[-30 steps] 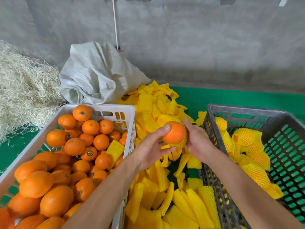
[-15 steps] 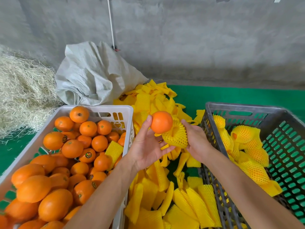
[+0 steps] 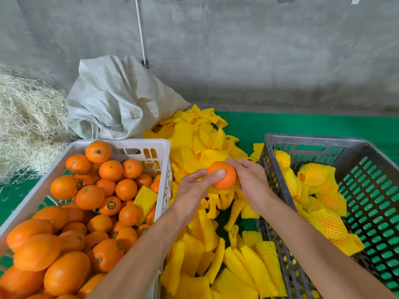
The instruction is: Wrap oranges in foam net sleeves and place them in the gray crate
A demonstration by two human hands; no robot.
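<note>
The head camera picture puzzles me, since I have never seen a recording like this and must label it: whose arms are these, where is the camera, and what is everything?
No machine is involved here: a person wears a camera on the head, looking forward and down, so the two bare arms are their own. The left hand and right hand together hold one orange, which sits in a yellow foam net sleeve covering only its underside. At left is a white crate full of bare oranges. At right is the gray crate holding oranges already wrapped. Between them lies a pile of loose sleeves on green flooring.

Fruit-packing shed: crates [image 3: 302, 140], straw [image 3: 28, 126].
</note>
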